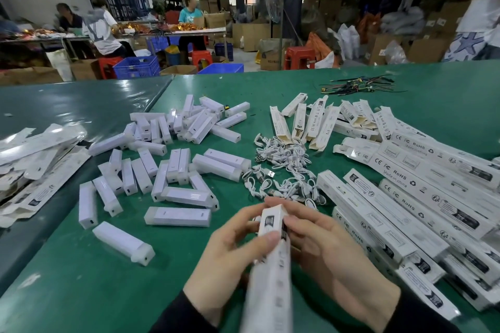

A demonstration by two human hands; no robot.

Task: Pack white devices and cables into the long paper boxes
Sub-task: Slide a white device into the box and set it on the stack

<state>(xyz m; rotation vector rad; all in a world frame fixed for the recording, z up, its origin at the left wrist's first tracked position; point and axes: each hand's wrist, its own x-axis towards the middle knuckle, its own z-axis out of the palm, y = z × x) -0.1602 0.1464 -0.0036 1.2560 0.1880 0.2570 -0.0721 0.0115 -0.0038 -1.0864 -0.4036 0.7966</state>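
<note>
A long white paper box (270,265) is held between both hands over the near edge of the green table (94,273), its far end pointing away from me. My left hand (230,249) grips its left side, thumb on top. On the right side, my right hand (330,246) holds the box with its fingers at the far end flap. Several white devices (178,167) lie scattered left of centre. A heap of coiled white cables (284,167) sits in the middle. Whether the held box contains anything is hidden.
Closed printed boxes (411,197) are stacked in rows at the right. Open empty boxes (313,124) lie behind the cables. Flattened packaging (35,159) is piled at the left edge. Dark wire bundles (357,86) lie far back. People work at tables in the background.
</note>
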